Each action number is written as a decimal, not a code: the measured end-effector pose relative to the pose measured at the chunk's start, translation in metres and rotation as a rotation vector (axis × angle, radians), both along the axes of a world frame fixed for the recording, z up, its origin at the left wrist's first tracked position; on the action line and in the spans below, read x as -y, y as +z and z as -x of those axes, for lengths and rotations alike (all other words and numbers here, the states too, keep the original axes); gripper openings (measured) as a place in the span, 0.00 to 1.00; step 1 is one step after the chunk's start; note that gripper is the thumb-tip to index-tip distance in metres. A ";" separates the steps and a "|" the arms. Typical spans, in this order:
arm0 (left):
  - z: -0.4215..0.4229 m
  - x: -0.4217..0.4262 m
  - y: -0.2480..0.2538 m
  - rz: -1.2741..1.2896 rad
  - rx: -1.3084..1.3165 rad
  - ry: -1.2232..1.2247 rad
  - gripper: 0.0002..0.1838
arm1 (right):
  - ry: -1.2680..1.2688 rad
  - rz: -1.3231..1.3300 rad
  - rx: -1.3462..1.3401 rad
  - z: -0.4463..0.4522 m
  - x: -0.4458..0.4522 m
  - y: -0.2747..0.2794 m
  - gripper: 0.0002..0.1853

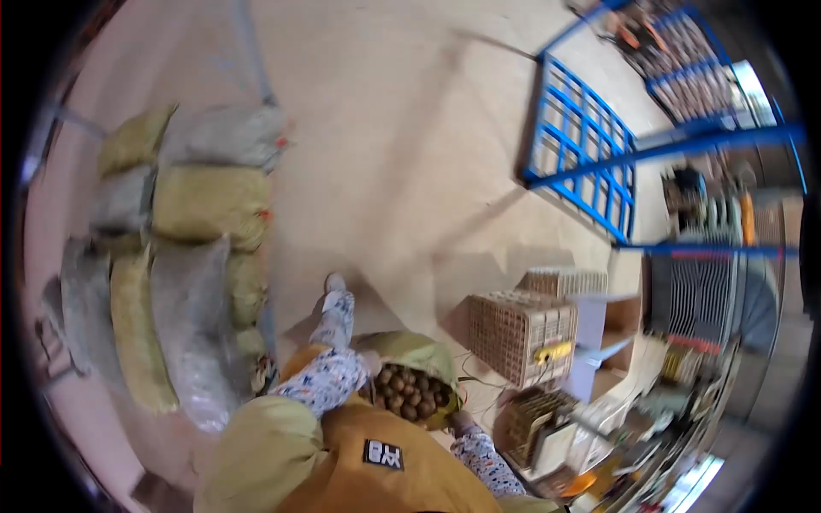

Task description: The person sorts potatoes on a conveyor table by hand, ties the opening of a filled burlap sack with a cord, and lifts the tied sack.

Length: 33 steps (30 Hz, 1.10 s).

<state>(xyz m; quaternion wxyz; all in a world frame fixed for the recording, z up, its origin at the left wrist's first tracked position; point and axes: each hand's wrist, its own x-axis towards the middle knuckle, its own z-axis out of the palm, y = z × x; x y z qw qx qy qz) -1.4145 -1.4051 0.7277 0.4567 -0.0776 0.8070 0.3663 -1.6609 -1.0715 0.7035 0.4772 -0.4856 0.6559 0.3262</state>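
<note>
A yellow-green woven sack (pixel 409 345) stands open in front of my body. Round brown objects (pixel 410 393), perhaps potatoes or large nuts, fill its mouth. My left hand (pixel 371 364) grips the sack's rim on the left side. On the lower right side of the rim, my right hand (pixel 462 421) is closed on the fabric, its fingers partly hidden and blurred. Patterned sleeves cover both forearms.
Full grey and yellow-green sacks (pixel 212 203) lie piled on the left. A blue metal frame (pixel 586 141) stands ahead on the right. Plastic crates (pixel 519 333) and an open cardboard box (pixel 617 329) are close on my right, with a cable on the floor between.
</note>
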 end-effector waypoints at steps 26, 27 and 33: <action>-0.116 0.263 0.118 0.273 0.239 1.876 0.19 | 0.117 0.366 0.377 0.002 0.748 0.077 0.14; -0.127 0.278 0.094 0.263 0.248 1.890 0.19 | 0.152 0.299 0.258 -0.020 0.774 0.075 0.14; -0.112 0.283 -0.058 0.272 -0.010 1.897 0.20 | 0.294 0.465 0.173 -0.100 0.793 0.025 0.19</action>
